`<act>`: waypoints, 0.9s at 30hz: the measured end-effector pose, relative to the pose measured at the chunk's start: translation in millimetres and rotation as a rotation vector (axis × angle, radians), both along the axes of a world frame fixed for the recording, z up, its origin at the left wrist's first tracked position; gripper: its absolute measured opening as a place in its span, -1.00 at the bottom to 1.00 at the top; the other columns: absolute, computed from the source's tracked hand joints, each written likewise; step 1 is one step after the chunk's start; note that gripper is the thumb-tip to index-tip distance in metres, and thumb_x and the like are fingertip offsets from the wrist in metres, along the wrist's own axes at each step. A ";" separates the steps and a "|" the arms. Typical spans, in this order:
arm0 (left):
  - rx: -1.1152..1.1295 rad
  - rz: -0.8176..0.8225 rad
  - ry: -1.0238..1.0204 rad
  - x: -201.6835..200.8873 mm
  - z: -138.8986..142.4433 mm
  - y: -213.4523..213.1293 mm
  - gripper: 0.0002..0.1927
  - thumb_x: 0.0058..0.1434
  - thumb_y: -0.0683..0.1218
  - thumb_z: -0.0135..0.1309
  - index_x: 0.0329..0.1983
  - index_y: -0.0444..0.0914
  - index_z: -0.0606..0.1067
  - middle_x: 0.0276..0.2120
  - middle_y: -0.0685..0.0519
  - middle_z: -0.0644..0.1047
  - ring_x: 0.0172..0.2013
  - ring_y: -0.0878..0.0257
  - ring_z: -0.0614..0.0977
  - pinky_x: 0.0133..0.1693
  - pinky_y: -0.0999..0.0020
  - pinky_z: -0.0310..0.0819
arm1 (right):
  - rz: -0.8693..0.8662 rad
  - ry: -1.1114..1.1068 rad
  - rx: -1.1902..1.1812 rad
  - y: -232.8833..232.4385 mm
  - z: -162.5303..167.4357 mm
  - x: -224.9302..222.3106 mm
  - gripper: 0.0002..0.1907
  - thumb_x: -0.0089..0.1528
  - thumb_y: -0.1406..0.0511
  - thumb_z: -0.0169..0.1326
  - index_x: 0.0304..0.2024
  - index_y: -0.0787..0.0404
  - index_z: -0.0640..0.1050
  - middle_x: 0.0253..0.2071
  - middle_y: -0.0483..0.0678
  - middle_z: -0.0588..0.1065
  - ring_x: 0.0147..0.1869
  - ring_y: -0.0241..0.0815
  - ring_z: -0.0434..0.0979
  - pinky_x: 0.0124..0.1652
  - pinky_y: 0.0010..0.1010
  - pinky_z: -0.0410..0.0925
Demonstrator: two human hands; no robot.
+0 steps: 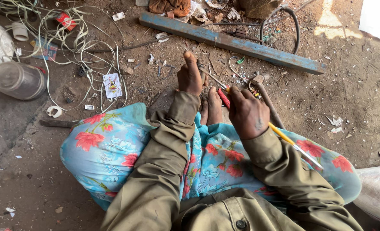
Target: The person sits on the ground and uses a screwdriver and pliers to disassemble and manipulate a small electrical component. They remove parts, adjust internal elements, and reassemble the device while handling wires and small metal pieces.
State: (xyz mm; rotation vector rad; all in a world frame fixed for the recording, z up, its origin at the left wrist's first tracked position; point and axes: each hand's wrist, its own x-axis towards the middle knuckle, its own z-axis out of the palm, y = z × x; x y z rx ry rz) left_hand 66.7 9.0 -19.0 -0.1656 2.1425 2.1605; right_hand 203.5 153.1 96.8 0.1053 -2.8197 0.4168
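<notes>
The person sits on the dirt ground [335, 85] with knees spread under a blue floral cloth [108, 149], bare feet [211, 109] together between the two hands. The left hand [190, 77] is closed in a fist around the end of a thin wire [213, 78], thumb pointing up, just above the feet. The right hand [247, 113] is curled tight around a red-handled tool [223, 97] whose head meets the wire right beside the feet — the exact kind of tool cannot be told. A yellow-handled screwdriver [290, 143] sticks out from under the right wrist, slanting down across the right knee, away from the feet.

Beyond the feet lies a long blue metal bar [241, 45], running aslant across the ground. A dark hose [290, 21] curves behind the bar's far end. Left of the bar sprawls a tangle of pale wires [65, 38], with a clear plastic jar [18, 80] on its side at the tangle's lower left edge — a small printed card [112, 84] lies between the tangle and the left knee.
</notes>
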 end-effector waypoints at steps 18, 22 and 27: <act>0.588 -0.146 -0.069 -0.6 6.0 2.7 -0.04 0.11 0.70 -0.47 -0.39 -0.23 0.44 -0.61 0.04 0.48 -0.62 0.26 0.50 -0.56 0.35 0.38 | 0.166 -0.049 -0.999 62.0 -6.6 -21.4 -0.73 0.48 0.28 0.06 0.14 0.32 0.54 -0.32 -0.11 0.49 -0.31 -0.40 0.43 -0.34 -0.53 0.31; 0.624 -0.190 -0.076 -1.3 4.1 3.0 -0.08 0.15 0.66 -0.43 -0.38 -0.23 0.45 -0.60 0.03 0.49 -0.62 0.25 0.50 -0.58 0.34 0.40 | 0.318 0.295 -1.371 82.4 12.4 -15.1 -0.89 0.62 0.25 -0.06 0.08 0.15 0.38 -0.29 -0.08 0.45 -0.28 -0.29 0.46 -0.22 -0.44 0.39; 0.475 -0.198 0.005 -0.7 7.5 3.6 -0.09 0.22 0.63 -0.43 -0.37 -0.25 0.47 -0.61 0.02 0.50 -0.63 0.28 0.51 -0.56 0.36 0.44 | 0.284 0.287 -1.489 96.9 16.5 -15.4 -0.89 0.67 0.26 -0.05 0.10 0.18 0.38 -0.41 -0.10 0.37 -0.42 -0.33 0.30 -0.32 -0.48 0.27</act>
